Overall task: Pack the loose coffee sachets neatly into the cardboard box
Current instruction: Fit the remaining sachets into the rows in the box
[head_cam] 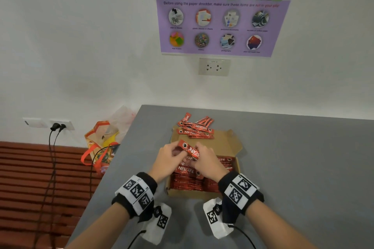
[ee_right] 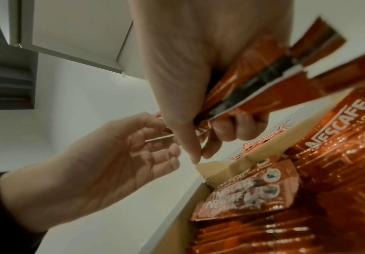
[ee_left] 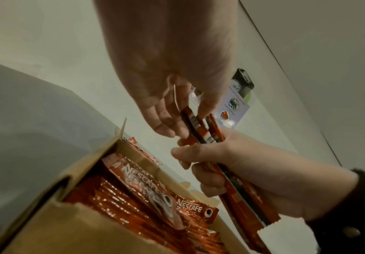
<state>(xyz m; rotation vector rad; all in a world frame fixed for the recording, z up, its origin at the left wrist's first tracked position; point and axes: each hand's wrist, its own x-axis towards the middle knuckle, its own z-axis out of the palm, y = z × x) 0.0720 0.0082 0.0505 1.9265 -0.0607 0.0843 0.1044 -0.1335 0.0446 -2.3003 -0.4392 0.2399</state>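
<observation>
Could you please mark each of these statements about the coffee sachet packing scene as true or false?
1. The cardboard box is already sealed shut. False: its flaps stand open.
2. Both hands hold a bundle of sachets above the box. True: the right hand has its grip round it, the left hand pinches its end.
3. The box holds no sachets. False: rows of packed sachets fill it.
4. A pile of loose sachets lies beyond the box. True.
5. The table is red. False: it is grey.
</observation>
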